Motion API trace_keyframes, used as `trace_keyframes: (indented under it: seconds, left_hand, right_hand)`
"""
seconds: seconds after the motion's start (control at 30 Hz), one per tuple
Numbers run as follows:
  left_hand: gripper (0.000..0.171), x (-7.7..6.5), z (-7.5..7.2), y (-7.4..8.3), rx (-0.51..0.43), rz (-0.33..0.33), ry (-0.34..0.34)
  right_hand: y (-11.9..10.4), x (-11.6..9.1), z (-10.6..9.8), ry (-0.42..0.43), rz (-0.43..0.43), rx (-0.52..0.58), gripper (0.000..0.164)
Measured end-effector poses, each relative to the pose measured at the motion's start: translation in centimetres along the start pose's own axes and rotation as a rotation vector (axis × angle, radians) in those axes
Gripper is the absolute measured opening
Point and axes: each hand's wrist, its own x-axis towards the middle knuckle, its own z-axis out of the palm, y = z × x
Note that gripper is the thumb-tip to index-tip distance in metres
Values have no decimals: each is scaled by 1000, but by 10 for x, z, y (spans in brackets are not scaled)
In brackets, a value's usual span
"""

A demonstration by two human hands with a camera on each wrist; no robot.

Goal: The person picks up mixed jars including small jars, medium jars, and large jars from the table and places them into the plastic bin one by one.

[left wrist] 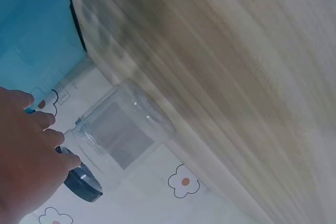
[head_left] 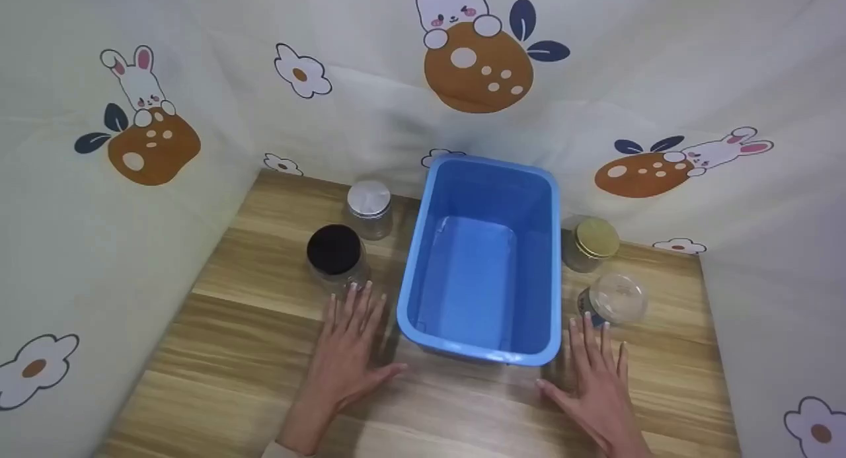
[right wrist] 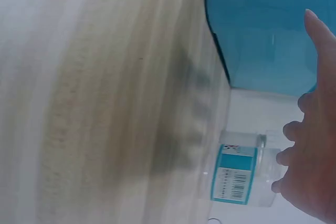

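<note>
A deep blue plastic bin [head_left: 479, 286] stands on the wooden table between my two hands, with nothing visible inside. My left hand [head_left: 347, 359] is spread flat with straight fingers, left of the bin and just in front of a clear jar with a black lid [head_left: 335, 250]. Behind that is a clear jar with a silver lid [head_left: 369, 200]. On the other side my right hand [head_left: 598, 385] is spread too, fingertips near a clear-lidded jar [head_left: 618, 299]; its blue and white label [right wrist: 233, 174] shows in the right wrist view. A gold-lidded jar [head_left: 595, 240] stands behind it.
A pale cloth [head_left: 357, 127] printed with rabbits, fruit and flowers hangs behind the table and along both sides. The wood-grain table top [head_left: 218, 352] reaches toward me in front of the bin.
</note>
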Motion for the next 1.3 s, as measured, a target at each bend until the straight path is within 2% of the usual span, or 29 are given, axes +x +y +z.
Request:
trace_keyframes:
  seconds: [0.33,0.57,0.63,0.8,0.93,1.07,1.3]
  left_hand:
    - [110,9,-19,-7,-26,30,-7]
    - [100,14,-25,-13,-55,83,115]
    - [99,14,-25,-14,-62,91,124]
    - [97,16,-27,-16,-66,89,125]
    - [96,23,-31,-18,-82,101,161]
    - [96,30,-35,-22,-84,95,164]
    - [94,27,-37,-27,-95,63,175]
  right_hand:
    - [-7,11,-25,-17,-24,-11,107]
    - [-8,16,-38,-1,0,5,107]
    - [-9,16,-39,5,-3,10,106]
    - [-11,18,-44,26,-25,23,103]
    - [-13,23,-51,62,-53,24,100]
    - [-15,30,-58,112,-97,14,98]
    - [-19,38,-61,115,-142,-1,98]
